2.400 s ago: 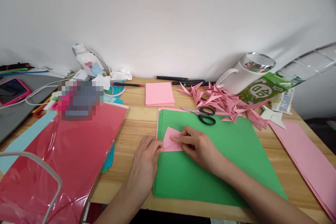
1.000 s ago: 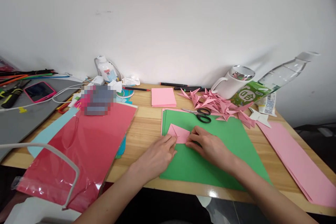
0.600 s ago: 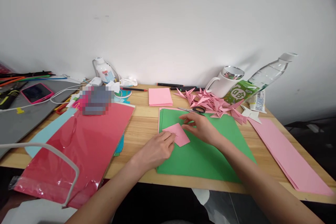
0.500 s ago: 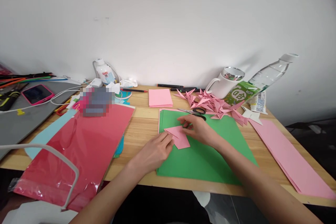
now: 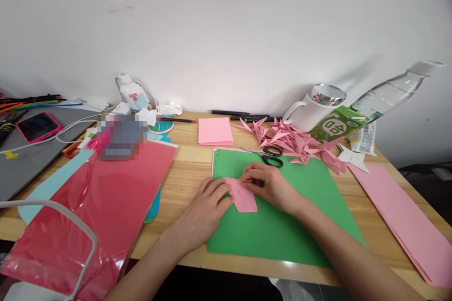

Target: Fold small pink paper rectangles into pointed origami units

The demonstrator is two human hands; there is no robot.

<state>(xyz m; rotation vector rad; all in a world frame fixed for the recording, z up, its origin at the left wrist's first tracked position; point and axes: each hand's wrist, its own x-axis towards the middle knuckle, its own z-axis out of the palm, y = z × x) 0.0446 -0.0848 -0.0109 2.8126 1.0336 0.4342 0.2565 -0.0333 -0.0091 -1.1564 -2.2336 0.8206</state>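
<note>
A small folded sheet of pink paper lies on the green paper stack. My left hand holds its left edge, fingertips on top and the thumb close by. With thumb and fingers together, my right hand pinches the upper right edge; the exact grip is partly hidden by the fingers. Creases show across the pink sheet. Just beyond my right hand, black-handled scissors rest at the back of the green stack.
Pink folded spiky pieces are heaped at the back right, before a white mug, a green carton and a leaning bottle. A pink square stack lies behind. Left is a red paper pack; right, pink strips.
My right fingers have come onto the upper edge of the pink paper, and its pointed left flap no longer shows. The left hand stays at the left edge. The view has shifted slightly.
</note>
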